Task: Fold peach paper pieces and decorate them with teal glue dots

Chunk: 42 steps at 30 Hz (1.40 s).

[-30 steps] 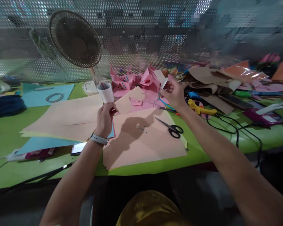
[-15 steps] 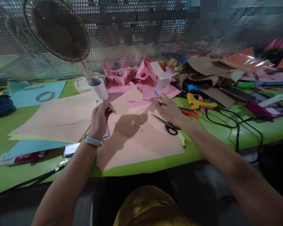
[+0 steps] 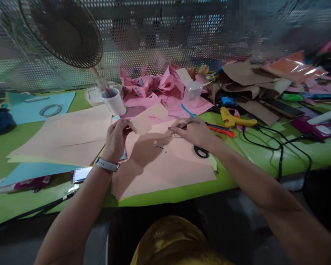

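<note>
My left hand [image 3: 118, 139] pinches the near left end of a cut-out piece of peach paper [image 3: 146, 119], raised over a stack of peach sheets [image 3: 165, 173]. My right hand [image 3: 191, 131] hovers above the stack, its fingertips pressed together around something thin that I cannot make out. Several tiny blue dots [image 3: 160, 147] lie on the top sheet between the hands. The black-handled scissors [image 3: 201, 151] rest at the stack's right side, their blades hidden under my right hand. Just beyond my right hand lies a narrow blue strip [image 3: 187, 109].
Folded pink paper shapes [image 3: 140, 85] and a clear plastic tub [image 3: 193, 92] stand behind. A yellow glue gun [image 3: 235, 118] with a looping black cable and an orange cutter [image 3: 222, 130] lie right. A white cup [image 3: 113, 102], a fan [image 3: 63, 35] and more sheets [image 3: 63, 134] are left.
My right hand has moved toward me and slightly left, down to the paper stack, now covering the scissor blades. More of the blue strip shows. My left hand keeps hold of the paper piece.
</note>
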Each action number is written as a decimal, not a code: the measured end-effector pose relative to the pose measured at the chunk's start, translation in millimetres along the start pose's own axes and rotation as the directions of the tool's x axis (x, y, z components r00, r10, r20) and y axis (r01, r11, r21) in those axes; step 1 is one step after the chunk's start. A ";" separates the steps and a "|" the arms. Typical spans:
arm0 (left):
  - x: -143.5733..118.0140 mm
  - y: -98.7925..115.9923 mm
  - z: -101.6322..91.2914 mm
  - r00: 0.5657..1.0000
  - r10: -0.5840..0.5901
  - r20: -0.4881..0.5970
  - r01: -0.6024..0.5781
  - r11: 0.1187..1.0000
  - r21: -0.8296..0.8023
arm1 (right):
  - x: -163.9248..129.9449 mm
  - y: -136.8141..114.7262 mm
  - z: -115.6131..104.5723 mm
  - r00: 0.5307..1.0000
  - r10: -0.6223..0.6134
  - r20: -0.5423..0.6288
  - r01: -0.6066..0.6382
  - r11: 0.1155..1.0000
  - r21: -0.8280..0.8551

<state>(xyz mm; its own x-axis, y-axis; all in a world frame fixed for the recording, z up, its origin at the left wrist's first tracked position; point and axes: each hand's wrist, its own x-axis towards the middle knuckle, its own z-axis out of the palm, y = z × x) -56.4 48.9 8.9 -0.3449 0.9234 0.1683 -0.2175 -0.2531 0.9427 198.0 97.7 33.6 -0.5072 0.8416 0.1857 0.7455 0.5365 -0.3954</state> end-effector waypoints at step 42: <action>-6.8 -2.8 2.9 0.996 -0.075 0.056 0.071 0.994 0.080 | -33.7 12.6 45.5 0.998 -0.026 -0.064 0.065 0.671 0.738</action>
<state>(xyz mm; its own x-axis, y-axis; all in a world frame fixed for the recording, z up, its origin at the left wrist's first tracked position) -50.8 44.1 5.9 -0.2763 0.9544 0.1128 -0.1675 -0.1634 0.9722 204.8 73.3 -18.6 -0.4977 0.8297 0.2529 0.1485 0.3688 -0.9176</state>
